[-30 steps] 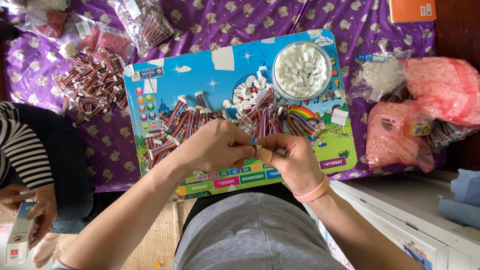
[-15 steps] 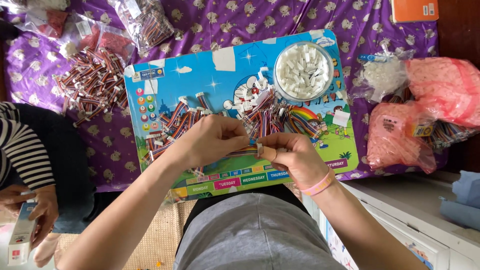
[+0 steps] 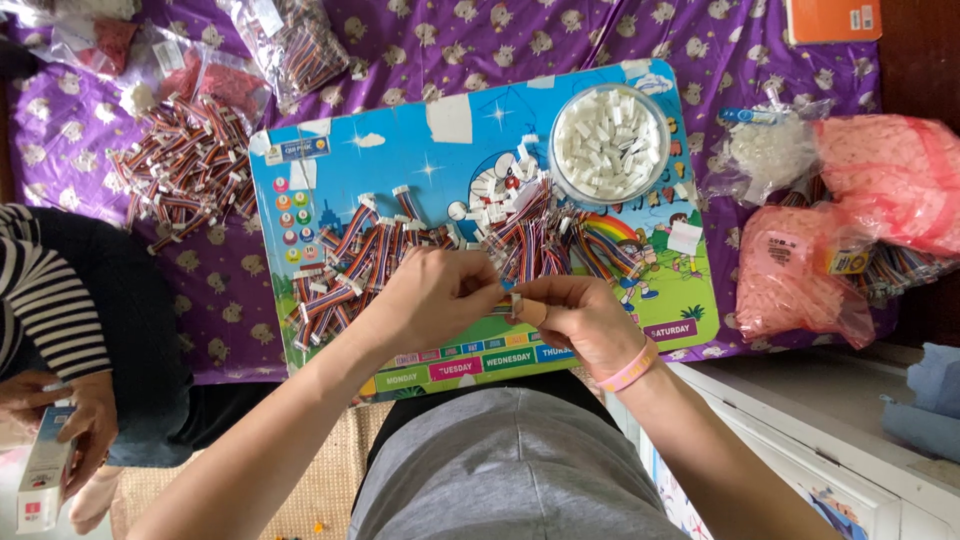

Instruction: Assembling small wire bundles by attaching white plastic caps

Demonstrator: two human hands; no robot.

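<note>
My left hand (image 3: 435, 297) and my right hand (image 3: 570, 318) meet over the near edge of a colourful blue picture board (image 3: 400, 150). Between their fingertips sits a small white connector on a short multicoloured wire lead (image 3: 515, 302); both hands pinch it. Just beyond my hands lie two heaps of such striped wire leads (image 3: 350, 265) with white plugs, one on the left and one in the middle (image 3: 540, 235). A round clear tub of white plastic connectors (image 3: 608, 145) stands at the board's far right.
The board rests on a purple patterned cloth (image 3: 480, 45). Another pile of wire leads (image 3: 185, 170) lies at left, with clear bags behind. Pink bags (image 3: 800, 275) and a bag of white parts (image 3: 770, 150) sit at right. A person in a striped sleeve (image 3: 45, 300) sits at left.
My hands have stayed together over the board's near edge; the fingers have shifted slightly on the small connector and lead.
</note>
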